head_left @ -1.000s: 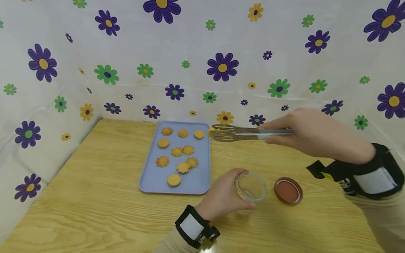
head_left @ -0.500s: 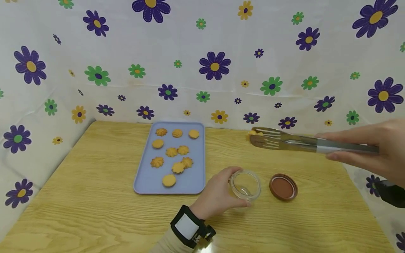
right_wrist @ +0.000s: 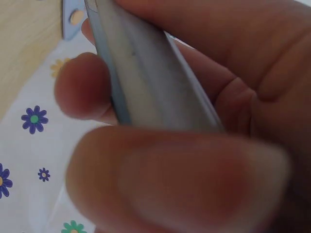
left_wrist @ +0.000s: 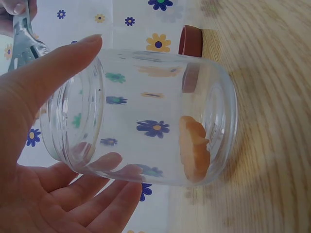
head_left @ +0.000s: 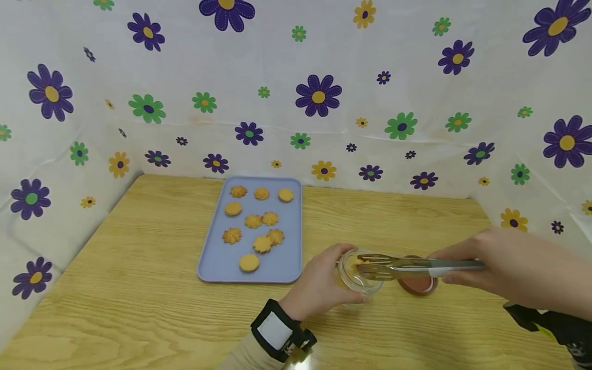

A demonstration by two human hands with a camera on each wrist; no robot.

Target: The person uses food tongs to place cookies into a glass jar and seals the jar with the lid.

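My left hand (head_left: 319, 285) grips a clear glass jar (head_left: 365, 289), thumb on one side and fingers on the other. Inside, a golden cookie (left_wrist: 194, 149) is low in the jar, near its base, in the left wrist view. My right hand (head_left: 504, 267) holds metal serving tongs (head_left: 407, 266) by their grey handle, and the slotted tips are over the jar's mouth. Close up in the right wrist view, thumb and fingers pinch the tongs' handle (right_wrist: 150, 77). Whether the tips touch anything cannot be told.
A blue tray (head_left: 222, 270) with several cookies (head_left: 249, 262) stands left of the jar. The round brown lid (head_left: 418, 285) lies right of it, partly behind the tongs. A flowered cloth (head_left: 277, 67) hangs behind the wooden table (head_left: 139, 288).
My right hand carried the tongs with a cookie from the tray's right edge out to the right, then back left and down over the jar. A cookie is now inside the jar.
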